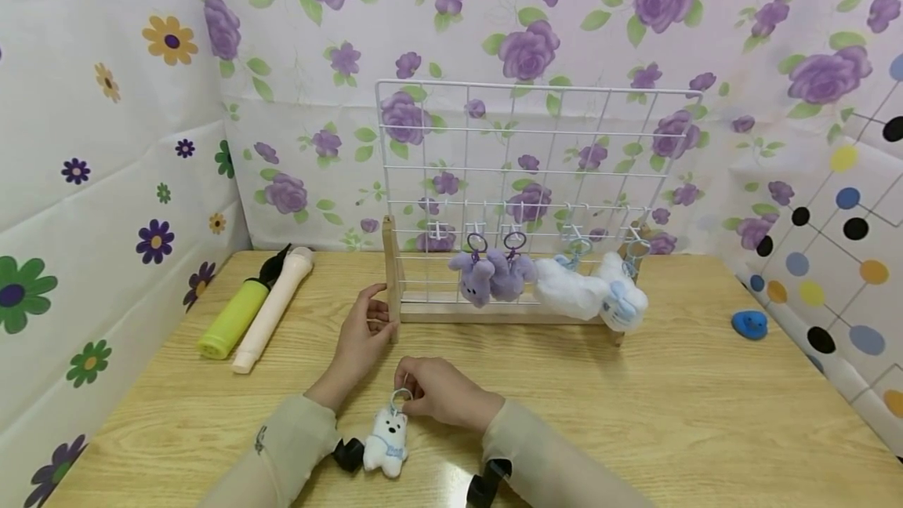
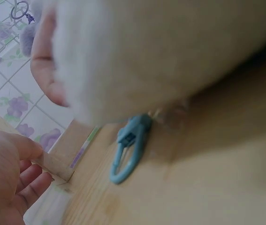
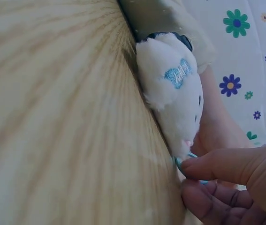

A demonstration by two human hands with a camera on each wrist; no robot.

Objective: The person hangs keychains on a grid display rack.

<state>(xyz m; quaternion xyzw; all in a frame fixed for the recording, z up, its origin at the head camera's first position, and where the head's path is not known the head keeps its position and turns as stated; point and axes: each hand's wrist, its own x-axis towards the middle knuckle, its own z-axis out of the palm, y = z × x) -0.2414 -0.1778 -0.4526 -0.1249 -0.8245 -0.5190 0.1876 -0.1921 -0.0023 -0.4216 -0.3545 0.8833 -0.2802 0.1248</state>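
A white plush bear keychain [image 1: 386,444] with a light blue sash lies on the table in the head view. Its ring [image 1: 400,396] is pinched between the thumb and fingers of my right hand [image 1: 446,392]. In the left wrist view the blurred white plush fills the upper part, with a blue clasp [image 2: 132,149] below it. My left hand [image 1: 361,335] grips the left wooden post [image 1: 391,277] of a white wire grid rack [image 1: 539,88]. Two purple plush keychains [image 1: 491,277] and two white plush keychains [image 1: 571,288] hang on the rack's hooks.
To the left lie a yellow-green cylinder [image 1: 236,318] with a black end and a pale pink one [image 1: 273,312], side by side. A small blue duck-like toy [image 1: 749,324] sits at the right. Floral cloth [image 1: 296,139] stands behind the wooden table [image 1: 705,414].
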